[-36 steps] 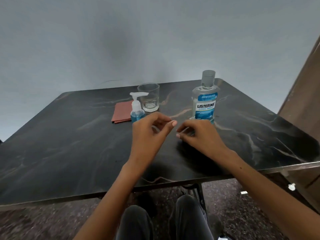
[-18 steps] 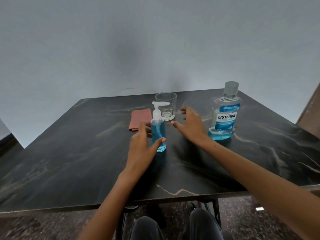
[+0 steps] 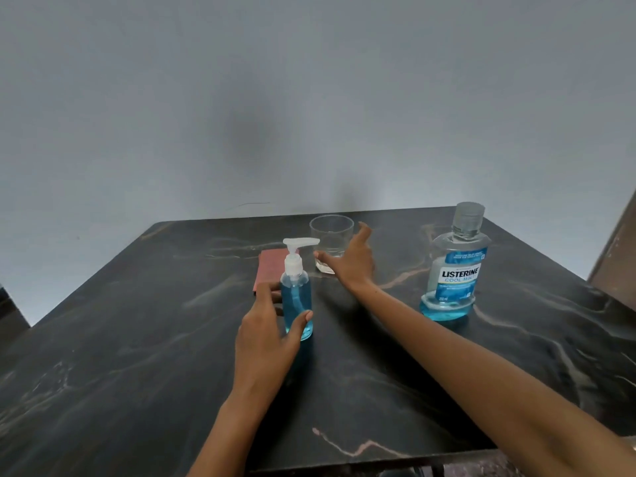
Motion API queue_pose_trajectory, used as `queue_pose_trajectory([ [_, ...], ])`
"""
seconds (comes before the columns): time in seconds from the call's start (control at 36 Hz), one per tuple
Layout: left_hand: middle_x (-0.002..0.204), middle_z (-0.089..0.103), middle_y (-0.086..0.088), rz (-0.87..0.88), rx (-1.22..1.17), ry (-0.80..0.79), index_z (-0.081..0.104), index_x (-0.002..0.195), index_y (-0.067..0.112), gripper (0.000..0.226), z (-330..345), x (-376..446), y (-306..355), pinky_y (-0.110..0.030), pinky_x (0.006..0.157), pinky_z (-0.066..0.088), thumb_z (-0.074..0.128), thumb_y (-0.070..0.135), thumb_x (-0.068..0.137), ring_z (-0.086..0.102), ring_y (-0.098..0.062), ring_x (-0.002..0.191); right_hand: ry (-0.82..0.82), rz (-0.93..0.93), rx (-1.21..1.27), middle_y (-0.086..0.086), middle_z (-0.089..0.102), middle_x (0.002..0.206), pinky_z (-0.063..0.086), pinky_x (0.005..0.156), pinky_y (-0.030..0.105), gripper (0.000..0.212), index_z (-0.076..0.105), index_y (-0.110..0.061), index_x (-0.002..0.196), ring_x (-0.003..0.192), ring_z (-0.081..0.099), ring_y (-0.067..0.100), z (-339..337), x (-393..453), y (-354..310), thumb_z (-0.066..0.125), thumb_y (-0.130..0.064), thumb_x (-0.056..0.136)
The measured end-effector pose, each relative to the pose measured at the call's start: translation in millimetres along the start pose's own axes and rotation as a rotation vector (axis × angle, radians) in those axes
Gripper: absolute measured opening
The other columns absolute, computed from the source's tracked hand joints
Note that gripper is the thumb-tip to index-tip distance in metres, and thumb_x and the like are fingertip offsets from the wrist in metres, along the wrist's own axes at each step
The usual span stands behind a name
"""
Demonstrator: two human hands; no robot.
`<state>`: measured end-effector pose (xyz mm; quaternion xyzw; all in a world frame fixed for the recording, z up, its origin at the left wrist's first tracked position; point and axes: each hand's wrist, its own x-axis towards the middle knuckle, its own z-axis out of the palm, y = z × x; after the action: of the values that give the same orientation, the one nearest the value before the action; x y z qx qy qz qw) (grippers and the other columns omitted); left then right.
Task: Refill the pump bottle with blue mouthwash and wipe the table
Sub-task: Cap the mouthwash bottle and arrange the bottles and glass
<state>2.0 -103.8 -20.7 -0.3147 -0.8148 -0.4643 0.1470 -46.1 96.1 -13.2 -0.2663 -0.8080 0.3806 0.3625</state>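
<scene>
My left hand [image 3: 266, 342] is wrapping around the small clear pump bottle of blue liquid [image 3: 296, 297], thumb and fingers clamped on its lower body as it stands upright on the dark marbled worktop [image 3: 137, 339]. My right hand [image 3: 349, 261] is reaching, fingers spread apart, to the clear empty drinking glass [image 3: 331, 235] just behind the pump bottle, thumb touching its base. The big clear mouthwash bottle with the blue label [image 3: 456, 270] is standing well to the right of the pump bottle, and a folded reddish cloth [image 3: 269, 266] is lying just behind it.

The mouthwash bottle [image 3: 456, 266], standing at the far right of the table [image 3: 137, 356], is showing a blue and white label [image 3: 459, 275]. On its white band "LISTERINE" is reading in bold dark capitals, and just under it "COOL MINT" is showing in lighter blue letters. The small white print at the label's top and the figure near its bottom left are too blurred to read. The pump bottle [image 3: 296, 297] near the middle is showing no readable text.
</scene>
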Motion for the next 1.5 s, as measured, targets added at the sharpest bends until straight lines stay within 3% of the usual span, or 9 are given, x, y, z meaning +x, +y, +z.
queue_pose_trajectory([
  [0.11,0.116,0.062,0.001,-0.008,-0.005,-0.009,0.043,0.119,0.021,0.054,0.0,-0.6,-0.8,-0.021,0.077,0.047,0.073,0.035,0.076,0.056,-0.005,0.090,0.022,-0.025,-0.014,0.012,0.059,0.122,0.040,0.080,0.030,0.091,0.029,-0.013,0.129,0.110,0.057,0.030,2.7,4.5,-1.7,0.083,-0.043,0.062],
  [0.25,0.114,0.060,0.005,-0.009,-0.007,-0.012,0.042,0.119,0.023,0.054,-1.0,-1.7,-1.0,-0.022,0.076,0.047,0.072,0.036,0.076,0.056,-0.005,0.090,-0.018,-0.070,-0.060,0.010,0.059,0.118,0.040,0.077,0.029,0.087,0.031,-0.013,0.123,0.105,0.059,0.028,-6.1,3.6,0.9,0.083,-0.047,0.061],
  [0.42,0.112,0.059,0.006,-0.017,-0.019,-0.014,0.042,0.118,0.025,0.054,-0.6,-1.6,-2.1,-0.022,0.076,0.048,0.072,0.037,0.075,0.056,-0.005,0.090,-0.124,-0.145,-0.042,0.010,0.057,0.123,0.047,0.088,0.033,0.090,0.028,-0.015,0.126,0.109,0.057,0.026,-37.5,-27.1,3.9,0.083,-0.045,0.062],
  [0.69,0.109,0.061,0.005,-0.016,-0.019,-0.026,0.043,0.115,0.024,0.052,-0.4,-0.1,-3.8,-0.014,0.069,0.042,0.073,0.036,0.074,0.057,-0.005,0.085,-0.319,-0.136,0.018,0.005,0.053,0.134,0.041,0.100,0.028,0.098,0.022,-0.024,0.135,0.120,0.052,0.019,-96.1,-88.2,4.3,0.083,-0.043,0.062],
  [0.78,0.109,0.062,0.003,-0.022,-0.026,-0.029,0.043,0.113,0.024,0.051,-1.2,0.4,-2.8,-0.012,0.067,0.041,0.074,0.035,0.074,0.056,-0.005,0.083,-0.343,-0.125,0.033,0.005,0.051,0.137,0.042,0.104,0.034,0.099,0.020,-0.025,0.137,0.123,0.051,0.019,-102.0,-94.7,1.9,0.083,-0.042,0.063],
  [0.94,0.106,0.063,0.001,-0.031,-0.052,-0.056,0.045,0.109,0.023,0.050,-7.8,-1.2,4.1,-0.012,0.067,0.042,0.077,0.033,0.072,0.059,-0.007,0.083,-0.265,-0.108,0.074,0.001,0.040,0.143,0.041,0.106,0.033,0.104,0.020,-0.023,0.141,0.127,0.043,0.014,-111.2,-107.5,-4.7,0.085,-0.039,0.061],
  [1.11,0.091,0.061,0.011,-0.015,-0.077,-0.090,0.045,0.101,0.027,0.055,-10.6,-20.2,22.0,-0.011,0.061,0.044,0.081,0.044,0.062,0.059,-0.001,0.077,-0.044,-0.247,0.105,-0.014,0.046,0.124,0.045,0.098,0.023,0.065,0.040,-0.027,0.124,0.115,0.045,-0.002,-125.0,-140.3,-10.5,0.076,-0.043,0.072],
  [1.31,0.073,0.057,0.009,-0.018,-0.160,-0.070,0.046,0.082,0.025,0.043,17.6,-44.4,55.7,-0.009,0.055,0.042,0.077,0.037,0.056,0.055,-0.003,0.065,-0.110,-0.356,0.104,-0.017,0.060,0.103,0.053,0.078,0.021,0.051,0.053,-0.028,0.104,0.100,0.059,0.002,-136.0,-163.5,-23.2,0.072,-0.057,0.067],
  [1.5,0.082,0.058,0.008,-0.038,-0.218,-0.107,0.046,0.084,0.025,0.055,37.2,-50.1,71.6,-0.024,0.059,0.052,0.084,0.045,0.050,0.058,-0.008,0.069,-0.076,-0.304,0.101,-0.010,0.065,0.104,0.056,0.073,0.017,0.046,0.055,-0.028,0.101,0.095,0.064,0.004,-157.0,-153.2,-12.5,0.081,-0.037,0.064],
])
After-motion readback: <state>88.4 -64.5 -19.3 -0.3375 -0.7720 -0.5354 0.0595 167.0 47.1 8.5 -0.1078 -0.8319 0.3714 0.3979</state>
